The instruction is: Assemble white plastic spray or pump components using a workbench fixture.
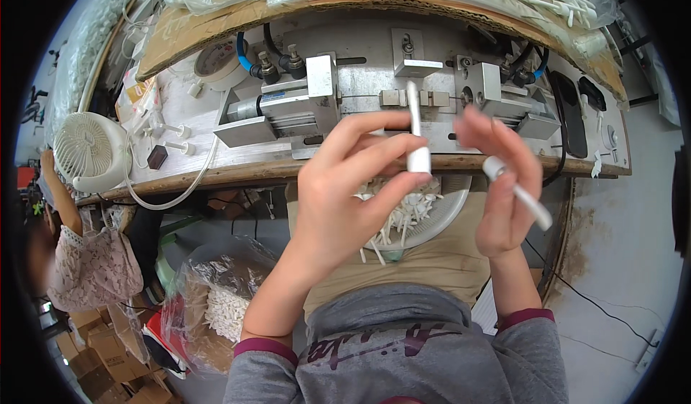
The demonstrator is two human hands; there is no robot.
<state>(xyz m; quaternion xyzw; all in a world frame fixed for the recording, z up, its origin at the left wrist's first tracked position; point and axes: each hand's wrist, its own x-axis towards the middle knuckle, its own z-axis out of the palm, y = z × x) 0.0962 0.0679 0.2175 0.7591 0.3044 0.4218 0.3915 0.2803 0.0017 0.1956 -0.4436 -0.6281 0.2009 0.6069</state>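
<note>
My left hand (338,181) pinches a white plastic tube (417,139), its narrow end up and its wider end down, in front of the small metal block (391,99) at the fixture's middle. To the right, my right hand (507,181) is curled and smeared by motion. Its fingers are closed on a white stick-like plastic part (529,206) with a wider round end, tilted down to the right. Below both hands, a white basket (462,201) of small white plastic parts (407,220) rests on my lap, partly hidden by my left hand.
Metal cylinder units stand left (288,105) and right (497,102) on the bench. A cardboard-edged shelf (381,1) with white parts hangs over the back. A white fan (90,152) sits at left, with a co-worker's arm (63,195) beyond. A plastic bag (227,310) of white parts lies below.
</note>
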